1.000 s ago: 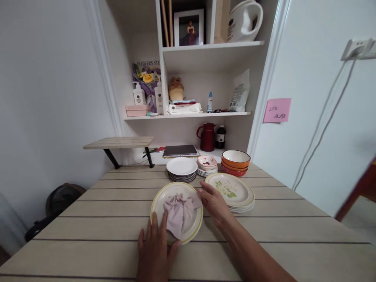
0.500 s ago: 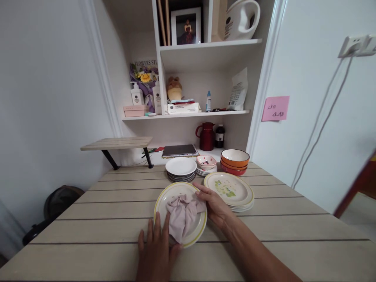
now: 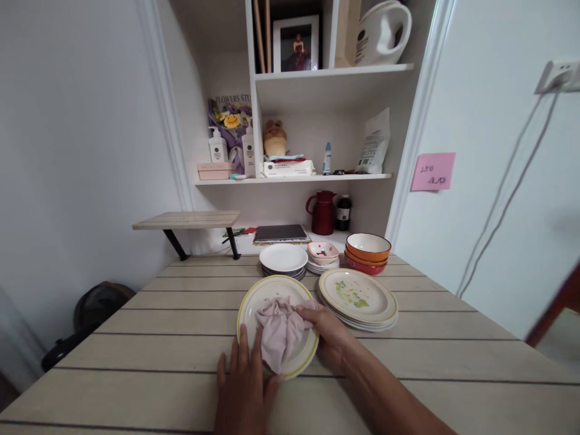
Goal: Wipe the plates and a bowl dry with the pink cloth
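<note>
A yellow-rimmed white plate [image 3: 263, 292] lies on the wooden table in front of me. A crumpled pale pink cloth [image 3: 281, 329] rests on it. My left hand [image 3: 244, 386] lies flat at the plate's near edge, fingers spread, fingertips touching the plate and the cloth. My right hand [image 3: 329, 330] grips the right side of the cloth and the plate's right rim, fingers curled onto the fabric.
A stack of floral yellow-rimmed plates [image 3: 357, 297] sits just right. Behind stand white plates [image 3: 283, 260], small pink dishes [image 3: 322, 253] and orange bowls [image 3: 367, 251]. Shelves hold a red jug [image 3: 322, 212], bottles and a kettle. A small wooden riser [image 3: 185, 220] stands at the back left.
My right hand slid from the plate's upper right rim down onto the cloth. The cloth bunched slightly inward. The left hand stayed at the near edge.
</note>
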Motion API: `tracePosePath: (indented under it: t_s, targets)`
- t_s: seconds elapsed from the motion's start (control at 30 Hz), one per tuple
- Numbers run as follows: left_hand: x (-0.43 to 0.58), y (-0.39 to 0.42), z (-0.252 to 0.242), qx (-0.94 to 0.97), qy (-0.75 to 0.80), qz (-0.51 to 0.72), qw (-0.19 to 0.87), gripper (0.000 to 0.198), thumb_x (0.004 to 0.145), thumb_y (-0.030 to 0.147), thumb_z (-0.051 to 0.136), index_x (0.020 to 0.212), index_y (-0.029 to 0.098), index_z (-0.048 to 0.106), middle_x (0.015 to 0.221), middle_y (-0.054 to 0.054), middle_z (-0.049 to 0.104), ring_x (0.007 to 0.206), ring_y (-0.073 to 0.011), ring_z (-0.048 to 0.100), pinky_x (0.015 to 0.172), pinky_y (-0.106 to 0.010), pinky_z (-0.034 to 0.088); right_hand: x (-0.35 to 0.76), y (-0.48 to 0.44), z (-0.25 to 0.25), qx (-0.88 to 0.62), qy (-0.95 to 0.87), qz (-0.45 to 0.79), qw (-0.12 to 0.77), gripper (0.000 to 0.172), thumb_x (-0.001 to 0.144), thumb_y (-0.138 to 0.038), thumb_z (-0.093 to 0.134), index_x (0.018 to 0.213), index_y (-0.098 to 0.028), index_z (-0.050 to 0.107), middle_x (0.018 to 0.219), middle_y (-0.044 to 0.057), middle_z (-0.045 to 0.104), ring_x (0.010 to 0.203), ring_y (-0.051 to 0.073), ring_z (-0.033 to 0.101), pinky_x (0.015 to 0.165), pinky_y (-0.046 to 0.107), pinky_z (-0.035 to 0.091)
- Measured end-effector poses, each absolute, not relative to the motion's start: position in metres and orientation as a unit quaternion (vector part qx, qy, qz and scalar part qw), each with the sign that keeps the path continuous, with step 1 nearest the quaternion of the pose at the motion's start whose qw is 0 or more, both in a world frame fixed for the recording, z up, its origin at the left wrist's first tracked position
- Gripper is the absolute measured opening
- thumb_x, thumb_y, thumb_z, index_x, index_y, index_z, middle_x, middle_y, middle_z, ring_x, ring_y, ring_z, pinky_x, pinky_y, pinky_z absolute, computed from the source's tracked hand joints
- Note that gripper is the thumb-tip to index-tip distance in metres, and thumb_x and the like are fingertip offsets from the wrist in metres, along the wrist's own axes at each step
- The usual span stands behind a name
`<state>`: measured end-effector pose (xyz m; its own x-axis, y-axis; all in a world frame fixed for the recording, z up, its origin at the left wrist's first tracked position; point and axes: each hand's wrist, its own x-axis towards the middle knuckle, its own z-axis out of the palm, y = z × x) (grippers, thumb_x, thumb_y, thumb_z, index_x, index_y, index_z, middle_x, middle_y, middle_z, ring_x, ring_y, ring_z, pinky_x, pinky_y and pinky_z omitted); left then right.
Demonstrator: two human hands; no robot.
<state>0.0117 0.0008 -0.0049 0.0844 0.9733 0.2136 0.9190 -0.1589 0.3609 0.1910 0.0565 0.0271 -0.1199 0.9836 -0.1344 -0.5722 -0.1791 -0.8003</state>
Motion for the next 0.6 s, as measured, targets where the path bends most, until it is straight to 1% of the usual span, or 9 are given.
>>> tracePosePath:
  t_s: [0.07, 0.13, 0.2, 0.27, 0.3, 0.37, 0.47, 0.53, 0.6]
  targets:
    - [0.005, 0.002, -0.008, 0.708, 0.625, 0.306, 0.119, 0.060, 0.086, 0.033, 0.048, 0.144, 0.021, 0.040, 0.157, -0.016, 0.030, 0.144, -0.0314, 0.027, 0.115, -0.058, 0.017, 0.189, 0.058, 0.026, -0.350, -0.284, 0.679, 0.579, 0.021, 0.074, -0.018, 0.070, 0.094, -0.011, 0.068, 0.082, 0.009, 0.077, 0.076, 0.022, 0.072, 0.083, 0.038, 0.055]
    - [-0.005, 0.005, -0.008, 0.630, 0.604, 0.443, 0.208, 0.065, 0.090, 0.045, 0.043, 0.149, 0.021, 0.028, 0.157, -0.016, 0.030, 0.144, -0.0287, 0.029, 0.114, -0.052, 0.027, 0.187, 0.061, 0.022, -0.344, -0.264, 0.681, 0.590, 0.020, 0.073, -0.017, 0.071, 0.093, -0.012, 0.067, 0.081, 0.009, 0.077, 0.076, 0.023, 0.072, 0.084, 0.039, 0.055]
    - [-0.014, 0.010, -0.002, 0.510, 0.592, 0.546, 0.302, 0.074, 0.091, 0.057, 0.038, 0.152, 0.024, 0.014, 0.159, -0.015, 0.024, 0.143, -0.0274, 0.031, 0.111, -0.046, 0.035, 0.186, 0.063, 0.018, -0.326, -0.244, 0.692, 0.595, 0.022, 0.073, -0.017, 0.071, 0.094, -0.013, 0.066, 0.085, 0.009, 0.077, 0.080, 0.023, 0.073, 0.087, 0.040, 0.054]
    - [-0.019, 0.015, 0.007, 0.421, 0.578, 0.589, 0.376, 0.080, 0.089, 0.064, 0.037, 0.153, 0.027, 0.004, 0.160, -0.014, 0.020, 0.143, -0.0271, 0.032, 0.110, -0.045, 0.037, 0.186, 0.064, 0.017, -0.308, -0.228, 0.711, 0.589, 0.024, 0.073, -0.019, 0.071, 0.096, -0.014, 0.065, 0.090, 0.010, 0.076, 0.084, 0.024, 0.073, 0.089, 0.042, 0.053]
    - [-0.020, 0.017, 0.011, 0.406, 0.557, 0.593, 0.417, 0.081, 0.089, 0.065, 0.036, 0.153, 0.026, 0.004, 0.160, -0.014, 0.023, 0.142, -0.0272, 0.034, 0.111, -0.046, 0.036, 0.186, 0.064, 0.018, -0.299, -0.227, 0.722, 0.581, 0.024, 0.074, -0.021, 0.071, 0.096, -0.015, 0.064, 0.092, 0.011, 0.076, 0.086, 0.025, 0.073, 0.089, 0.043, 0.053]
    - [-0.017, 0.021, 0.018, 0.416, 0.472, 0.577, 0.521, 0.079, 0.090, 0.067, 0.029, 0.153, 0.022, 0.013, 0.153, -0.015, 0.038, 0.139, -0.0279, 0.039, 0.110, -0.048, 0.037, 0.185, 0.062, 0.020, -0.286, -0.234, 0.732, 0.572, 0.025, 0.074, -0.023, 0.072, 0.097, -0.016, 0.063, 0.093, 0.011, 0.076, 0.087, 0.026, 0.072, 0.089, 0.044, 0.053]
    - [-0.005, 0.023, 0.022, 0.437, 0.351, 0.535, 0.633, 0.074, 0.089, 0.069, 0.025, 0.145, 0.022, 0.041, 0.134, -0.012, 0.060, 0.133, -0.0279, 0.047, 0.110, -0.050, 0.038, 0.185, 0.058, 0.023, -0.275, -0.260, 0.714, 0.589, 0.029, 0.072, -0.024, 0.073, 0.098, -0.017, 0.062, 0.092, 0.009, 0.075, 0.084, 0.025, 0.072, 0.087, 0.043, 0.053]
    - [0.005, 0.022, 0.021, 0.434, 0.329, 0.529, 0.651, 0.070, 0.089, 0.067, 0.030, 0.137, 0.021, 0.051, 0.127, -0.010, 0.066, 0.133, -0.0272, 0.048, 0.112, -0.050, 0.035, 0.186, 0.058, 0.021, -0.287, -0.278, 0.694, 0.599, 0.031, 0.070, -0.025, 0.075, 0.098, -0.018, 0.062, 0.091, 0.008, 0.075, 0.082, 0.024, 0.071, 0.084, 0.041, 0.053]
    - [0.013, 0.022, 0.017, 0.426, 0.320, 0.523, 0.665, 0.066, 0.090, 0.064, 0.035, 0.134, 0.019, 0.055, 0.123, -0.011, 0.068, 0.132, -0.0276, 0.049, 0.113, -0.051, 0.034, 0.187, 0.059, 0.018, -0.314, -0.302, 0.674, 0.597, 0.036, 0.068, -0.027, 0.076, 0.100, -0.018, 0.062, 0.091, 0.007, 0.074, 0.082, 0.024, 0.070, 0.082, 0.040, 0.053]
